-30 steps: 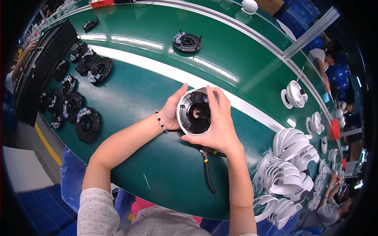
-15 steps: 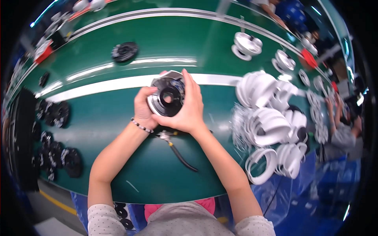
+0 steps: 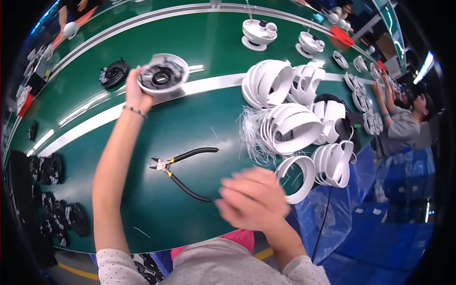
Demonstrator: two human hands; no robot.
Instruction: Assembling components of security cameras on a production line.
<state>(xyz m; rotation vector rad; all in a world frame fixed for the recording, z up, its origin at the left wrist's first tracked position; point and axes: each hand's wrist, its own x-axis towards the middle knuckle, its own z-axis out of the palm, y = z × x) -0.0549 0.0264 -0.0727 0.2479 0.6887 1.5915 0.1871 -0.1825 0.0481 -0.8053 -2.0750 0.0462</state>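
Observation:
My left hand (image 3: pixel 134 90) reaches far out over the green conveyor belt (image 3: pixel 199 42) and grips a round part (image 3: pixel 163 74), a white ring around a black core, at its left rim. My right hand (image 3: pixel 251 199) is blurred, low and near my body, fingers spread and holding nothing. It hovers beside a white plastic ring (image 3: pixel 298 176) at the near edge of a pile of white rings (image 3: pixel 294 114). Black-handled cutting pliers (image 3: pixel 183 168) lie open on the green surface between my arms.
A black round part (image 3: pixel 113 74) lies on the belt left of the held one. Several black parts (image 3: pixel 52 194) are heaped at the left edge. White assembled units (image 3: pixel 259 33) ride the far belt. Another person (image 3: pixel 403 118) works at the right. Blue bags (image 3: pixel 408 190) sit below right.
Earlier both hands held the round part in front of me. Now my left hand alone has carried it out onto the belt, and my right hand has let go and dropped back near the white rings.

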